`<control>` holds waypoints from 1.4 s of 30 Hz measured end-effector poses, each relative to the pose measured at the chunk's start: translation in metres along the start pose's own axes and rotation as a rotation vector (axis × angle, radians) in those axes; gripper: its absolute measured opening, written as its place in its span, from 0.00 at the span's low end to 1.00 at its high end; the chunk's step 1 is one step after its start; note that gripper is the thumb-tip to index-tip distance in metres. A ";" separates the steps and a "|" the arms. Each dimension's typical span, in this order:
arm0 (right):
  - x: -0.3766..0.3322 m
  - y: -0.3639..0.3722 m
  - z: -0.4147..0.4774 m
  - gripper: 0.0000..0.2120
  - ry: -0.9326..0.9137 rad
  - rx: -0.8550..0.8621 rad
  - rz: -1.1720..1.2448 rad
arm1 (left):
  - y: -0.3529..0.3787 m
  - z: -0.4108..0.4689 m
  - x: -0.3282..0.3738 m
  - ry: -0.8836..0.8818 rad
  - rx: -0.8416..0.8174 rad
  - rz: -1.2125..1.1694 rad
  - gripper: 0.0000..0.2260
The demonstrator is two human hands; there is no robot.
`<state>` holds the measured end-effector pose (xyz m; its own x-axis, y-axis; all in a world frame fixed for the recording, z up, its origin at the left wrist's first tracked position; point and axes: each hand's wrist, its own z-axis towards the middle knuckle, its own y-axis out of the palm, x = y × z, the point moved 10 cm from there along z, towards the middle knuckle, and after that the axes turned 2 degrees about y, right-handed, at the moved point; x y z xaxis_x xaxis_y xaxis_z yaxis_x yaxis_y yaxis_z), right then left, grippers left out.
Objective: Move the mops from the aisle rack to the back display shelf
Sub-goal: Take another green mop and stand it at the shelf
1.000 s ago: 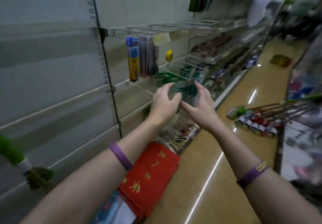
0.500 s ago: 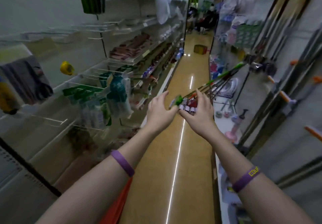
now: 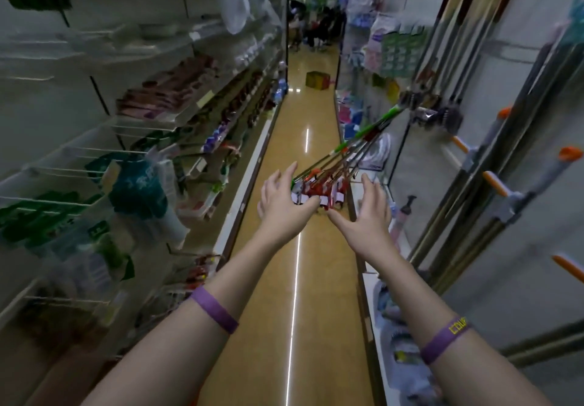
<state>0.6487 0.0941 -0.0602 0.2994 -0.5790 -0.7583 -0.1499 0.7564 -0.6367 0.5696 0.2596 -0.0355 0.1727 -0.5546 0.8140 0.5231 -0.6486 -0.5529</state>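
Green, orange and steel-handled mops (image 3: 344, 156), bundled, lean out from the right-hand rack into the aisle, their red-and-white labelled ends lying between both hands. Left hand (image 3: 281, 203): fingers spread wide, just beside the bundle's ends, contact unclear. Right hand (image 3: 368, 211): fingers spread wide, just beside the same ends, gripping nothing. Purple wristbands on both forearms. Glossy tan floor (image 3: 284, 279) runs forward, bare down its middle. Wire-shelf racks of packaged goods (image 3: 136, 184) line the left edge. Small cardboard box (image 3: 317, 80) sits on the floor well ahead.
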 end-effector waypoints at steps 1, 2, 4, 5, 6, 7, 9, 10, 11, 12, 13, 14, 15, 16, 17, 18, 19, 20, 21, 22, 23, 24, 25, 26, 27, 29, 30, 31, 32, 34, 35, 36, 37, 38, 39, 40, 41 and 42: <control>0.001 0.005 0.018 0.46 0.006 0.008 0.000 | 0.004 0.019 -0.004 -0.003 -0.010 -0.008 0.35; 0.001 0.009 0.036 0.46 0.013 0.017 -0.003 | 0.008 0.038 -0.008 -0.008 -0.014 -0.017 0.35; -0.002 0.019 0.074 0.46 0.022 0.028 -0.006 | 0.013 0.077 -0.018 -0.020 -0.014 -0.044 0.36; -0.004 0.024 0.093 0.46 0.019 0.035 -0.006 | 0.015 0.097 -0.023 -0.018 -0.013 -0.057 0.36; -0.007 0.028 0.110 0.45 0.015 0.042 -0.008 | 0.017 0.115 -0.025 -0.011 -0.014 -0.063 0.35; -0.009 0.032 0.128 0.45 0.011 0.048 -0.009 | 0.019 0.132 -0.028 -0.006 -0.015 -0.065 0.35; -0.013 0.042 0.159 0.45 0.005 0.046 0.001 | 0.022 0.164 -0.036 -0.012 -0.021 -0.062 0.35; -0.013 0.048 0.172 0.45 0.005 0.040 0.007 | 0.024 0.178 -0.040 -0.024 -0.030 -0.062 0.35; -0.013 0.052 0.185 0.45 0.005 0.037 0.011 | 0.027 0.192 -0.044 -0.034 -0.038 -0.063 0.35; -0.013 0.057 0.199 0.45 0.006 0.037 0.012 | 0.030 0.206 -0.048 -0.039 -0.043 -0.057 0.35; -0.012 0.060 0.213 0.46 0.007 0.040 0.007 | 0.033 0.221 -0.051 -0.040 -0.047 -0.048 0.35; -0.012 0.063 0.229 0.46 0.008 0.045 -0.001 | 0.036 0.236 -0.053 -0.041 -0.049 -0.042 0.35; -0.012 0.066 0.244 0.46 0.008 0.049 -0.006 | 0.039 0.251 -0.054 -0.041 -0.049 -0.038 0.35; -0.011 0.069 0.260 0.46 0.006 0.051 -0.004 | 0.042 0.266 -0.056 -0.039 -0.049 -0.033 0.35; -0.010 0.073 0.276 0.45 0.004 0.047 0.000 | 0.046 0.280 -0.057 -0.036 -0.052 -0.027 0.35; -0.009 0.077 0.292 0.45 0.005 0.038 -0.001 | 0.051 0.295 -0.058 -0.032 -0.055 -0.016 0.35; -0.006 0.082 0.308 0.45 0.009 0.024 -0.004 | 0.056 0.310 -0.059 -0.031 -0.060 -0.003 0.35; -0.003 0.087 0.325 0.45 0.015 0.007 -0.004 | 0.061 0.326 -0.061 -0.034 -0.065 0.015 0.35; 0.001 0.092 0.343 0.45 0.017 -0.005 0.001 | 0.067 0.343 -0.063 -0.041 -0.068 0.034 0.36; 0.006 0.095 0.363 0.45 0.014 -0.012 0.007 | 0.072 0.361 -0.064 -0.048 -0.069 0.053 0.36; 0.011 0.099 0.383 0.44 0.006 -0.019 0.006 | 0.079 0.379 -0.065 -0.053 -0.071 0.069 0.36; 0.016 0.103 0.404 0.44 0.000 -0.032 -0.002 | 0.086 0.398 -0.065 -0.057 -0.072 0.080 0.37; 0.022 0.106 0.426 0.45 0.001 -0.050 -0.010 | 0.093 0.418 -0.065 -0.064 -0.071 0.087 0.37; 0.027 0.109 0.449 0.45 0.007 -0.068 -0.013 | 0.100 0.438 -0.064 -0.071 -0.071 0.090 0.37; 0.032 0.111 0.471 0.45 0.015 -0.082 -0.014 | 0.107 0.458 -0.063 -0.077 -0.071 0.094 0.38; 0.040 0.113 0.516 0.46 0.036 -0.104 -0.013 | 0.122 0.497 -0.060 -0.090 -0.082 0.107 0.39; 0.043 0.114 0.536 0.46 0.041 -0.112 -0.014 | 0.128 0.515 -0.059 -0.093 -0.087 0.115 0.40; 0.045 0.115 0.556 0.46 0.043 -0.118 -0.016 | 0.134 0.532 -0.058 -0.098 -0.088 0.122 0.40; 0.048 0.117 0.578 0.46 0.044 -0.124 -0.010 | 0.141 0.551 -0.058 -0.107 -0.089 0.123 0.40; 0.051 0.120 0.602 0.47 0.041 -0.129 -0.002 | 0.149 0.575 -0.062 -0.119 -0.095 0.119 0.40; 0.055 0.123 0.617 0.47 0.040 -0.133 0.008 | 0.155 0.590 -0.064 -0.124 -0.096 0.120 0.41; 0.058 0.127 0.632 0.47 0.042 -0.138 0.018 | 0.161 0.606 -0.067 -0.128 -0.094 0.120 0.41; 0.061 0.130 0.646 0.47 0.043 -0.143 0.028 | 0.167 0.621 -0.069 -0.133 -0.092 0.110 0.41; 0.065 0.134 0.661 0.47 0.048 -0.147 0.036 | 0.172 0.636 -0.071 -0.137 -0.095 0.101 0.41; 0.068 0.138 0.676 0.47 0.055 -0.148 0.041 | 0.178 0.651 -0.074 -0.140 -0.098 0.097 0.40; 0.072 0.142 0.691 0.47 0.063 -0.149 0.046 | 0.183 0.666 -0.077 -0.139 -0.104 0.096 0.40; 0.075 0.147 0.705 0.47 0.072 -0.153 0.050 | 0.189 0.680 -0.081 -0.140 -0.113 0.092 0.40; 0.079 0.153 0.719 0.47 0.082 -0.158 0.054 | 0.196 0.696 -0.086 -0.142 -0.121 0.082 0.39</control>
<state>1.3266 0.3831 -0.1172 0.2100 -0.5667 -0.7968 -0.3116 0.7336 -0.6039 1.2378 0.5433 -0.0898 0.3315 -0.5346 0.7773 0.3999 -0.6666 -0.6290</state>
